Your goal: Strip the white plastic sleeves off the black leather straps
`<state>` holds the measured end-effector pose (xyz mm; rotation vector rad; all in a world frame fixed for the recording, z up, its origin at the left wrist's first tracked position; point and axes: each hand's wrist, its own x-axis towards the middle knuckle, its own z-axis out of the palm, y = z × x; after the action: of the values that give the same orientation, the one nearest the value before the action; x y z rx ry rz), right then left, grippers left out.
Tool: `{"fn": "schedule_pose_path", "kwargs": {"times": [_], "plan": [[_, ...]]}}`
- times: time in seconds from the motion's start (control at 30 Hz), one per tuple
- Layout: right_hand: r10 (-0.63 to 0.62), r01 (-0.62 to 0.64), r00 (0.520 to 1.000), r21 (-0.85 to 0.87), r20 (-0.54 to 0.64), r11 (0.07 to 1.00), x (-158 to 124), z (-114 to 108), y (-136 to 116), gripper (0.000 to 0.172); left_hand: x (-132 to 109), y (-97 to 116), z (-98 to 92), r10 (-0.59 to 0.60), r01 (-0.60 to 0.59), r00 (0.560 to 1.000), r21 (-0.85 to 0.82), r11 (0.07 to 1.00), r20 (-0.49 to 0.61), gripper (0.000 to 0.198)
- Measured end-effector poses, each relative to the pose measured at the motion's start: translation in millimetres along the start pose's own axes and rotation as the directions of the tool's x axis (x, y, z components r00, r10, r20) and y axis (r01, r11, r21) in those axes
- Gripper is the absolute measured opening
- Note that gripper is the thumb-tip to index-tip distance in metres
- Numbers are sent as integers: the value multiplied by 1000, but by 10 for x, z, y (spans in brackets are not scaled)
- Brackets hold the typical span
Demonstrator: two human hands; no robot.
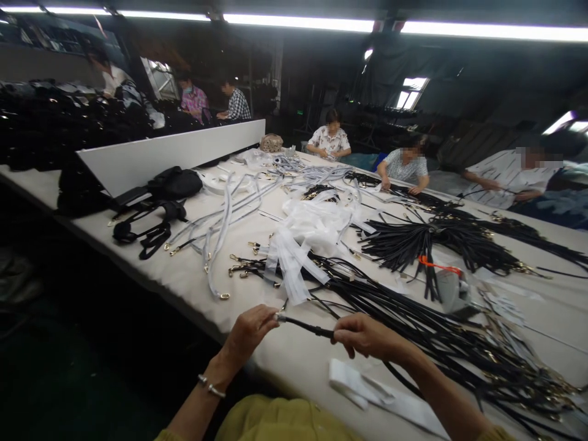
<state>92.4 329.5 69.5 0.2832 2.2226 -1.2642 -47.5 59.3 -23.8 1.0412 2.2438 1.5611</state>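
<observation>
A narrow black strap (303,325) stretches between my two hands over the near table edge. My left hand (252,329) pinches its end, where a small bit of metal or clear wrapping shows at the fingertips. Further along, my right hand (362,334) is closed round the strap, beside a darker band on it. The strap's tail runs on below my right wrist. Just beyond my hands lies a long bundle of black straps (367,300) with gold-coloured clasps at the ends. White film strips (294,263) lie across part of that bundle.
A folded white strip (362,386) lies near my right forearm. Beyond are another black strap bundle (413,236), a grey tape dispenser (454,291) with orange on it, wrapped straps (227,214) and a black bag (172,184). Several co-workers sit around the table, one person (407,165) handling straps.
</observation>
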Motion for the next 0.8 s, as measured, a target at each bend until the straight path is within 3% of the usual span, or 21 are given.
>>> {"fn": "schedule_pose_path", "kwargs": {"times": [0.07,0.1,0.17,0.23,0.3,0.37,0.47,0.57,0.63,0.73,0.8], "plan": [[-111,89,987,-181,-119,979,-55,4,-53,26,-26,-4,44,-150,162,979,-79,984,135,20],[-174,114,970,-313,-172,943,-87,13,-116,24,-37,19,77,-243,278,942,-131,952,231,20],[-287,117,932,-565,-222,817,-154,42,-276,20,-52,95,148,-367,488,826,-218,845,428,20],[-351,104,916,-730,-194,675,-209,90,-430,17,-62,176,209,-384,606,737,-292,740,556,20],[-378,121,918,-821,-122,558,-244,162,-536,18,-66,229,255,-357,647,714,-374,664,602,20],[-424,162,904,-872,-56,461,-254,253,-584,18,-68,249,294,-336,661,724,-466,588,602,27],[-481,218,877,-892,1,395,-234,373,-588,17,-68,254,355,-315,674,720,-515,529,618,39],[-452,217,891,-853,-25,475,-179,411,-550,18,-65,289,415,-297,674,711,-497,547,637,36],[-393,186,913,-753,-104,631,-122,389,-491,19,-64,319,450,-287,648,732,-503,571,618,35],[-200,126,962,-350,-184,928,-17,343,-342,21,-71,317,499,-285,544,806,-460,701,519,41],[-68,68,991,-6,-115,998,42,337,-232,23,-80,271,538,-302,453,855,-323,831,422,33]]}}
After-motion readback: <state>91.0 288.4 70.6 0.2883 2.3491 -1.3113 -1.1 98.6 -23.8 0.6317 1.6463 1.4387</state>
